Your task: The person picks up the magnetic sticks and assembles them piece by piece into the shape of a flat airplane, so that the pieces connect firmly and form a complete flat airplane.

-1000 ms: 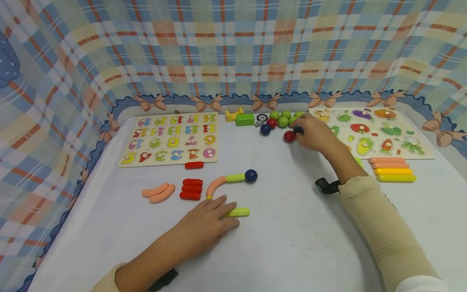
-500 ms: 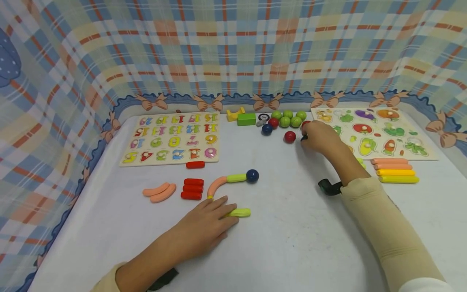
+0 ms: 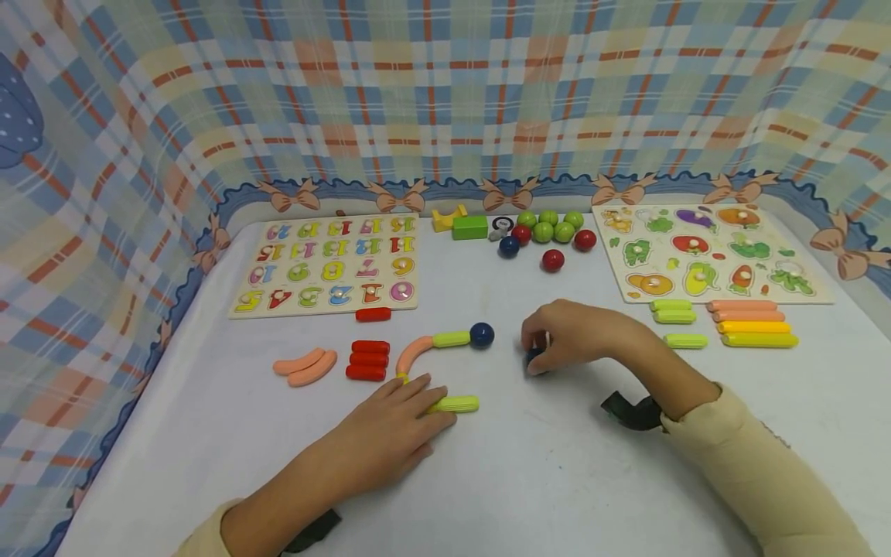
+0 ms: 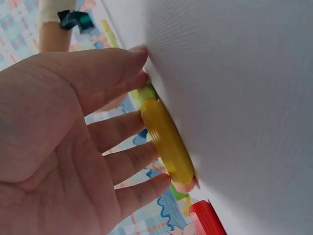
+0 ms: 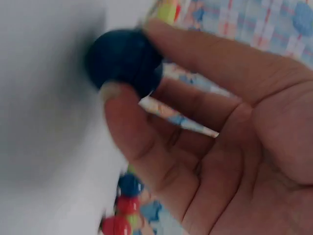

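Note:
My right hand (image 3: 574, 336) pinches a dark blue ball (image 5: 120, 58) between thumb and fingers, low over the white table. To its left, a second dark blue ball (image 3: 482, 335) sits at the end of a lime stick (image 3: 451, 339), which meets a curved peach piece (image 3: 414, 352). My left hand (image 3: 379, 437) lies with fingers spread on a yellow stick (image 4: 168, 142), its fingertips touching the side. Another lime stick (image 3: 459, 404) pokes out beyond those fingers. The head view hides most of the yellow stick under the hand.
At the back, a number board (image 3: 327, 267) stands left and a vegetable board (image 3: 717, 255) right. Between them are green balls (image 3: 543, 230), red balls (image 3: 553, 260) and a green block (image 3: 470, 227). Red sticks (image 3: 366, 360) and curved peach pieces (image 3: 312, 368) lie left, coloured sticks (image 3: 759, 327) right.
My right hand has left the ball group at the back and come nearer and slightly left, carrying the dark blue ball. My left hand has stayed in place.

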`<state>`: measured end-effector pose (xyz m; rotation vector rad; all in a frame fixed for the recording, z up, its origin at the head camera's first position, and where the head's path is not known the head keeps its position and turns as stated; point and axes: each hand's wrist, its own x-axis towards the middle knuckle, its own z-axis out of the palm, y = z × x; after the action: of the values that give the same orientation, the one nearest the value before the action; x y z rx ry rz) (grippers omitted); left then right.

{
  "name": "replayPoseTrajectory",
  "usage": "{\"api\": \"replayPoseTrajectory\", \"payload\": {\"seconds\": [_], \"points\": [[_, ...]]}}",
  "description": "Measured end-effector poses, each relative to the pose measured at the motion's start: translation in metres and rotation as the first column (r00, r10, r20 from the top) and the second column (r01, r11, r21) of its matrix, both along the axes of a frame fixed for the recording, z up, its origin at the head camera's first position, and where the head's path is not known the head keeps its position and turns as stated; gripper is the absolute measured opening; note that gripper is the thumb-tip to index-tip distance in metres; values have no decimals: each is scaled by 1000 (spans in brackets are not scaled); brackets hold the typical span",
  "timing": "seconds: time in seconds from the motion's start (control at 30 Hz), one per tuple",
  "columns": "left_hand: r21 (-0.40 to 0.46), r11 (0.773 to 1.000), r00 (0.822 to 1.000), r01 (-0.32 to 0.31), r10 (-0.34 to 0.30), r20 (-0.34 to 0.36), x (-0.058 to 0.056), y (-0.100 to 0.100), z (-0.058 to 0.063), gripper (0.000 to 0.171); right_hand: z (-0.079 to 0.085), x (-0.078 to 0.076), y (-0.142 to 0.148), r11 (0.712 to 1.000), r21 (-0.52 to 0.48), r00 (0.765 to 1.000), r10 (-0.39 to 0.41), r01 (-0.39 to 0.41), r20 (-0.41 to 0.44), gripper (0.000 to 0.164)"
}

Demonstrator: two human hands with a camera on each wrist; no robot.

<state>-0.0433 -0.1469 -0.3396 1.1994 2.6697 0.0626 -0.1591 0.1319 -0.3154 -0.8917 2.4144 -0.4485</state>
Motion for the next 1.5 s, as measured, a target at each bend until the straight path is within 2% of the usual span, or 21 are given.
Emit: {"api": "replayPoseTrajectory", "payload": {"seconds": [0.1, 0.2, 0.4, 0.67, 0.87, 1.07, 1.27, 1.37, 1.5], "points": [[-4, 1000, 1000, -1, 1, 7, 0, 0, 0, 53, -6, 14, -16, 992, -95, 997, 80, -79, 6, 23], [-7, 1000, 1000, 1, -1, 14, -1, 0, 0, 54, -11, 25, -30, 984, -144, 995, 103, -102, -2, 26], [-18, 1000, 1000, 6, -6, 20, -1, 1, 2, 55, -20, 38, -47, 982, -146, 993, 116, -120, -35, 26], [-7, 1000, 1000, 13, -13, 6, -1, -1, 2, 56, -27, 44, -55, 981, -147, 988, 115, -129, -105, 18], [-13, 1000, 1000, 8, -8, 2, -2, -1, 3, 42, -28, 40, -53, 970, -174, 983, 159, -172, -90, 17], [-17, 1000, 1000, -5, 5, 17, -3, -2, 4, 39, -15, 27, -47, 968, -214, 991, 122, -131, -56, 24], [-26, 999, 998, -25, 26, 54, -3, -3, 4, 44, 1, -6, -62, 952, -267, 979, 104, -149, -175, 19], [-27, 999, 998, -26, 27, 59, -4, -4, 4, 45, 4, -21, -85, 960, -217, 965, 126, -177, -230, 20], [-19, 1000, 998, -19, 20, 59, -4, -4, 3, 45, 8, -38, -120, 974, -46, 932, 197, -221, -304, 27]]}}
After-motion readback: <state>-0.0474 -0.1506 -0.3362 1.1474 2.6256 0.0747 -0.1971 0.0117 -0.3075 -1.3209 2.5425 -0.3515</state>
